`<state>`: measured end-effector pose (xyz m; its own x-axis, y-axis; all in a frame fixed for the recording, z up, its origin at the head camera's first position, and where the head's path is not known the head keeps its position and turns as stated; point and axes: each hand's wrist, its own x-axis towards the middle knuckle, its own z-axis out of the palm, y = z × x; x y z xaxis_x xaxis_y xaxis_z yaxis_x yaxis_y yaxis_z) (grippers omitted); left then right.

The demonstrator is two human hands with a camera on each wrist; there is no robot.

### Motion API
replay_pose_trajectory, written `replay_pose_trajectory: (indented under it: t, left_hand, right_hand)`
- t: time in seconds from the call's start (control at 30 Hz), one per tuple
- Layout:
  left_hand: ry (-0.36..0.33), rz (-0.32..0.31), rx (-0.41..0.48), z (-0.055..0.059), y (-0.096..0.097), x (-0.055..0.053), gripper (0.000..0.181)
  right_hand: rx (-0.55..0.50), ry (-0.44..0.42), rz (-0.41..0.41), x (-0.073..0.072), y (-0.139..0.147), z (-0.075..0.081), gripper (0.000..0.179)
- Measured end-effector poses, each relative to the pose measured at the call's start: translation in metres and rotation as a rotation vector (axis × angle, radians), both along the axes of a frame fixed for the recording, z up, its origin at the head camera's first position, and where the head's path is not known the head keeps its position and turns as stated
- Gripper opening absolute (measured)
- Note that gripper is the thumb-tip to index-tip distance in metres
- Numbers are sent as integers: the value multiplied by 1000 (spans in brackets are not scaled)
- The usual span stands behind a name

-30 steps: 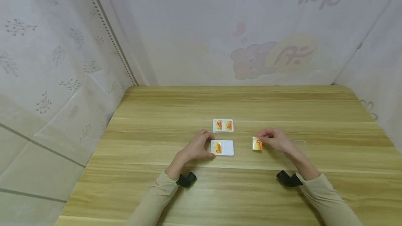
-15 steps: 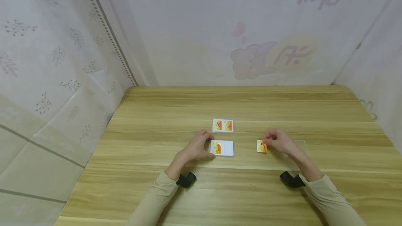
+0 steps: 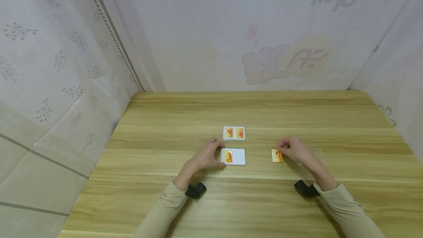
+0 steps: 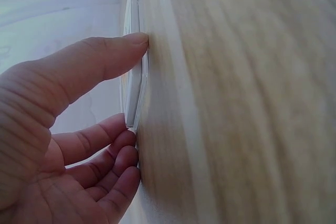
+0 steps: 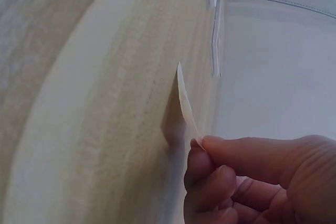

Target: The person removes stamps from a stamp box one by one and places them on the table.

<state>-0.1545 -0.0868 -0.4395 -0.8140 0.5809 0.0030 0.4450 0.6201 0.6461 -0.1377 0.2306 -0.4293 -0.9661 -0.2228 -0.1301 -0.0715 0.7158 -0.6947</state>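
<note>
In the head view my left hand [image 3: 207,155] holds the left end of a flat white case [image 3: 240,156], thumb on its near edge and fingers at its far edge. One yellow-orange stamp [image 3: 228,156] lies in that case's left half; the right half is plain white. The left wrist view shows the case [image 4: 135,82] edge-on, lying along the table. To the right, my right hand [image 3: 294,150] pinches another yellow-orange stamp [image 3: 276,156] between thumb and index finger. In the right wrist view this thin stamp [image 5: 184,98] stands tilted off the tabletop, held by one corner.
Just behind the first case lies a second case [image 3: 234,133] with two stamps side by side. A clear plastic piece [image 3: 317,155] lies partly under the right forearm. Both wrists carry black mounts [image 3: 196,190]. Printed cloth [image 3: 198,28] hangs behind the wooden table [image 3: 185,113].
My right hand has drawn back a little to the right and nearer to me, with the stamp still pinched. The left hand and the case have stayed in place.
</note>
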Motion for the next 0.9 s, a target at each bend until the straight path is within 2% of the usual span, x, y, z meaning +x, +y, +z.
replay_pose_trajectory:
  t: [0.67, 0.9]
  left_hand:
    - [8, 0, -12, -1, -1, 0, 52]
    - [7, 3, 1, -1, -1, 0, 52]
  right_hand:
    - [94, 110, 20, -1, -5, -6, 7]
    - [100, 84, 1, 0, -6, -4, 8]
